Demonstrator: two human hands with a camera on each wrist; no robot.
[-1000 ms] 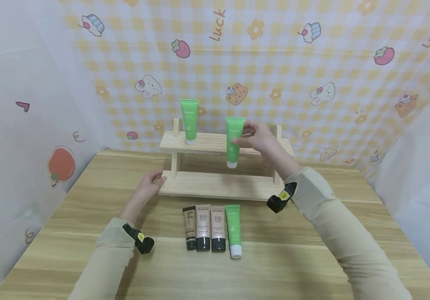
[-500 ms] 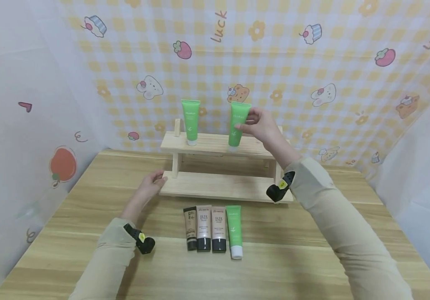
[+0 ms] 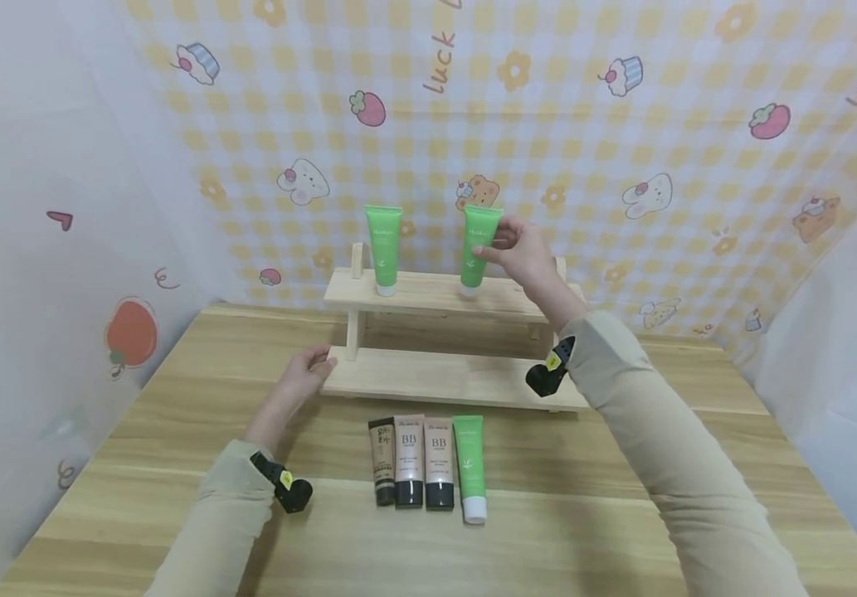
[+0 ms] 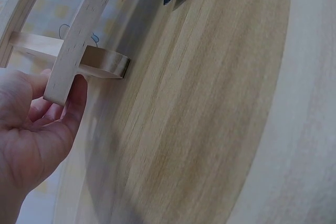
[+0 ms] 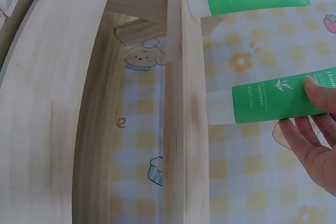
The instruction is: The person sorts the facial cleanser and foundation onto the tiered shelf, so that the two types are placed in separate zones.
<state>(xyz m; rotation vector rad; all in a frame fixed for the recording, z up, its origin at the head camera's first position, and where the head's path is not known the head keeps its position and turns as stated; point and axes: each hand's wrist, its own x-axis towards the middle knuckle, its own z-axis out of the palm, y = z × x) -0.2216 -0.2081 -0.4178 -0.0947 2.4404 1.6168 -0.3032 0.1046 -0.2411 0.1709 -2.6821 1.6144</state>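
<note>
My right hand [image 3: 527, 253] pinches a green squeeze tube [image 5: 281, 98] between thumb and fingers. This tube is upright with its white cap down, at the upper tier of a two-tier wooden shelf [image 3: 435, 377]; whether the cap bears on the board, I cannot tell. A second green tube [image 3: 384, 245] stands cap down toward the upper tier's left end. At the lower tier's left end, my left hand [image 3: 299, 377] grips the board. The left wrist view shows my left hand [image 4: 39, 129] with the thumb on one face of the board and fingers on the other.
In front of the shelf, several tubes lie in a row on the wooden table [image 3: 547, 531]: a small brown tube [image 3: 382, 456], two BB cream tubes [image 3: 409, 456] with black caps, and a green tube [image 3: 470, 464]. A checked cloth [image 3: 435, 149] hangs behind.
My right hand has lifted the green tube and carried it slightly right, from in front of the upper tier to above it. My left hand has kept its grip on the shelf.
</note>
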